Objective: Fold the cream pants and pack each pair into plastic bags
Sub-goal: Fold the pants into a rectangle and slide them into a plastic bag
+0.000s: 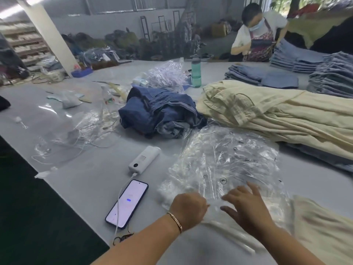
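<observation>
On a grey table (80,180) in a warehouse, the left hand (188,208) pinches the plastic bags (225,165); the right hand (246,205) presses them, fingers spread. Cream pants (286,115) lie beyond the bags, more beside them.

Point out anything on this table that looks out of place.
A crumpled heap of dark blue jeans lies unfolded mid-table, unlike the neat stacks of folded jeans behind. A phone charging from a white power bank sits near the table's front edge.

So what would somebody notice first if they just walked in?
Probably the big heap of cream pants on the right of the table, then the crinkly pile of plastic bags in front of it, where both hands are busy. A lit-up phone lies near the left hand.
</observation>
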Motion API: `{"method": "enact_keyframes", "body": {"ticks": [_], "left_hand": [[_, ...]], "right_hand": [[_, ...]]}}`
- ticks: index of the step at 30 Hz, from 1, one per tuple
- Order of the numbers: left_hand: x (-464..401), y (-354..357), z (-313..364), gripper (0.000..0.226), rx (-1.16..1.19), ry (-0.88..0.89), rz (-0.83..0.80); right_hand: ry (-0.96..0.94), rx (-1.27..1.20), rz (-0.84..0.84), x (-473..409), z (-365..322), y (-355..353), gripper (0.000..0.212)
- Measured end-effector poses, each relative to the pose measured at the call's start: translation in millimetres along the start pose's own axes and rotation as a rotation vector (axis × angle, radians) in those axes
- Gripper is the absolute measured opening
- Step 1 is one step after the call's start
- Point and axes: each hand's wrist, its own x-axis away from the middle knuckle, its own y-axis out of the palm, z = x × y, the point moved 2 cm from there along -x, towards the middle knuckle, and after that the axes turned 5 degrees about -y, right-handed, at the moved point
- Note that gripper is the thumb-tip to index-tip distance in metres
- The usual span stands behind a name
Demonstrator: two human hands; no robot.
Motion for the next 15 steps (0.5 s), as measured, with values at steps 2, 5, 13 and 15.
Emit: {"method": "enact_keyframes", "body": {"ticks": [2, 5, 13, 15], "left_hand": [[14, -4, 12, 0.024, 0.096, 0.079, 0.04], [23, -2, 20, 0.015, 0.189, 0.136, 0.055], [6, 7, 8, 0.012, 0.255, -0.134, -0.247], [-10, -8, -5, 0.012, 0.309, -0.273, -0.143]], "right_hand": [[-0.06, -0.029, -0.006, -3, -5, -1, 0.029], [-0.061, -0.075, -0.028, 4, -2, -1, 0.03], [0.168, -0.06, 0.046, 26, 20, -23, 0.04], [0.392, -0.037, 0.08, 35, 43, -30, 0.035]]}}
